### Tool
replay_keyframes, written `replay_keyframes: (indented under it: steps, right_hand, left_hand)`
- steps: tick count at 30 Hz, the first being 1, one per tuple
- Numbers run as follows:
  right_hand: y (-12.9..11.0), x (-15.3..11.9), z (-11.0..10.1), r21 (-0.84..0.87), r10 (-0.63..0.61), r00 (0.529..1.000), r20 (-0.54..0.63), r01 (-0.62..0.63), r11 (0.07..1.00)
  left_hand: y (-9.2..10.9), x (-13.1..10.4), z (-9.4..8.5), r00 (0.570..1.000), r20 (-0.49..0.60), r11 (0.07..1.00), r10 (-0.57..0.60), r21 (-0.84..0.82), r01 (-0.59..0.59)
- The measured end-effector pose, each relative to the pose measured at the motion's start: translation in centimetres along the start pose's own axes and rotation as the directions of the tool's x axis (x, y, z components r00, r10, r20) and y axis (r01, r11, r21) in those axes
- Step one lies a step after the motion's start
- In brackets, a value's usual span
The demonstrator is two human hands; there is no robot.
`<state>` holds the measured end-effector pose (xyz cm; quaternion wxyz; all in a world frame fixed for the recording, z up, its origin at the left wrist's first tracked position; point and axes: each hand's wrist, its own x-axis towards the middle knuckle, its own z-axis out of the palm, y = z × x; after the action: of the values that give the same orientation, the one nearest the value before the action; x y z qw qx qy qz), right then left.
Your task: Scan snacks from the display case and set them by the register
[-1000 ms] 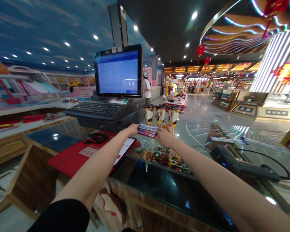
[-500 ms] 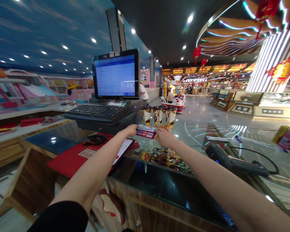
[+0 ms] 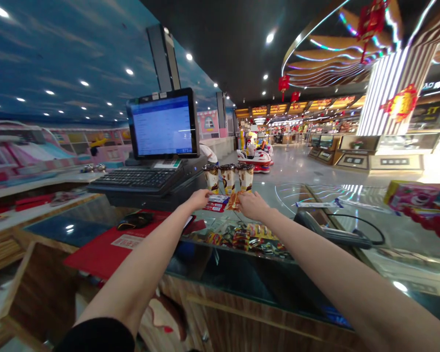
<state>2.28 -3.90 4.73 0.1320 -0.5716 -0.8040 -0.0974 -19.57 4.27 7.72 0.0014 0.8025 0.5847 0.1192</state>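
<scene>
The right hand (image 3: 254,205) has shifted off the candy packs (image 3: 215,205) to an orange packet (image 3: 233,201) beside them on the table (image 3: 227,268), leaving the packs to the left hand (image 3: 198,199); whether either pinches is unclear.

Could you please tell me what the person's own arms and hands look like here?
The left arm wears a plain black sleeve that ends near the elbow; no sleeve shows on the right arm. The left hand and right hand are ungloved, with no watch or bracelet visible.
</scene>
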Motion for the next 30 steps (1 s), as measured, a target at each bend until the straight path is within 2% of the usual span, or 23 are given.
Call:
replay_keyframes:
  steps: [5, 11, 17, 22, 30]
  right_hand:
    - [2.0, -1.5, -1.7, -0.019, 0.046, 0.999, -0.001, -0.046, 0.999]
    - [4.6, -3.6, -3.3, -0.044, 0.113, 0.994, 0.000, -0.113, 0.993]
    - [7.8, -5.5, -4.4, -0.037, 0.195, 0.981, -0.006, -0.195, 0.980]
    - [11.0, -7.7, -5.0, -0.049, 0.259, 0.966, -0.005, -0.259, 0.965]
    - [16.1, -11.5, -5.5, -0.019, 0.375, 0.926, 0.036, -0.374, 0.927]
  left_hand:
    - [2.5, -0.2, 0.4, 0.999, -0.046, 0.996, 0.029, -0.082, -0.033]
    - [5.8, 0.1, 1.5, 0.988, -0.107, 0.971, 0.113, -0.201, -0.133]
    - [10.3, 0.6, 2.7, 0.974, -0.108, 0.939, 0.201, -0.261, -0.223]
    - [14.2, 1.2, 3.2, 0.948, -0.111, 0.872, 0.299, -0.372, -0.319]
    - [19.3, 2.6, 4.4, 0.915, -0.109, 0.804, 0.388, -0.447, -0.393]
